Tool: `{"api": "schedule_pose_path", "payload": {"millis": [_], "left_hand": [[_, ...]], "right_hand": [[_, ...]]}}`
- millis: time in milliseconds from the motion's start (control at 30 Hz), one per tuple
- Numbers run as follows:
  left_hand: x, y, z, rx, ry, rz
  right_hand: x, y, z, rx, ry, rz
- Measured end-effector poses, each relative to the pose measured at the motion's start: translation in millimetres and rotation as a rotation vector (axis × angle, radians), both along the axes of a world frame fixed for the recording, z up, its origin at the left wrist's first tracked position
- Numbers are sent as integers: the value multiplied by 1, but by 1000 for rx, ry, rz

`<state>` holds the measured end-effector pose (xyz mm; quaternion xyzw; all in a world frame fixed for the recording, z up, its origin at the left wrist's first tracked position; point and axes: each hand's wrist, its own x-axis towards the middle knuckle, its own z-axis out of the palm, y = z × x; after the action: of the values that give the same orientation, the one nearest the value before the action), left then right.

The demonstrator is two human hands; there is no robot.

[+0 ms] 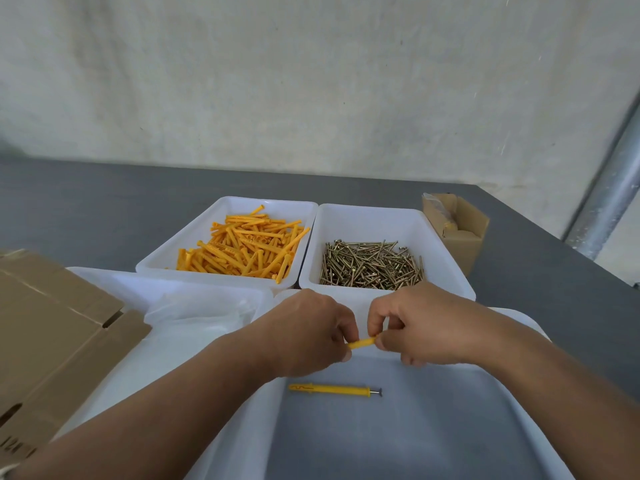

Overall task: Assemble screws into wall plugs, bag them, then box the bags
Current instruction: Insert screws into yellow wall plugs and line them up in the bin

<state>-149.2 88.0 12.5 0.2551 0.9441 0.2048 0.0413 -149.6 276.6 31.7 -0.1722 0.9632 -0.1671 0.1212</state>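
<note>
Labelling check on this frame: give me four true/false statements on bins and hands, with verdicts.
1. Both hands, left hand and right hand, hold one yellow wall plug. True.
2. The near tray holds three finished assemblies. False: one plug with screw.
3. The screw bin sits left of the plug bin. False: right of it.
4. A small cardboard box stands right of the screw bin. True.

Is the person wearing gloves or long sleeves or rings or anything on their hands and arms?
No gloves: the left hand and right hand are both bare, with no rings showing. The forearms are bare too, so no long sleeves. At the bottom left corner a bit of pale fabric shows, perhaps a sleeve edge.
</note>
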Motion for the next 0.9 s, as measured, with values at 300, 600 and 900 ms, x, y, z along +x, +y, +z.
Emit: {"api": "schedule_pose_path", "payload": {"millis": [300,600,900], "left_hand": [[-1,-6,4,233,192,99],[-18,-26,8,288,399,526],[-24,-35,-3,-55,142,622]], "right_hand": [[-5,-4,-19,57,-189,-5],[-6,-12,-32,184,-227,56],[-9,-6,-9,87,80,22]]}}
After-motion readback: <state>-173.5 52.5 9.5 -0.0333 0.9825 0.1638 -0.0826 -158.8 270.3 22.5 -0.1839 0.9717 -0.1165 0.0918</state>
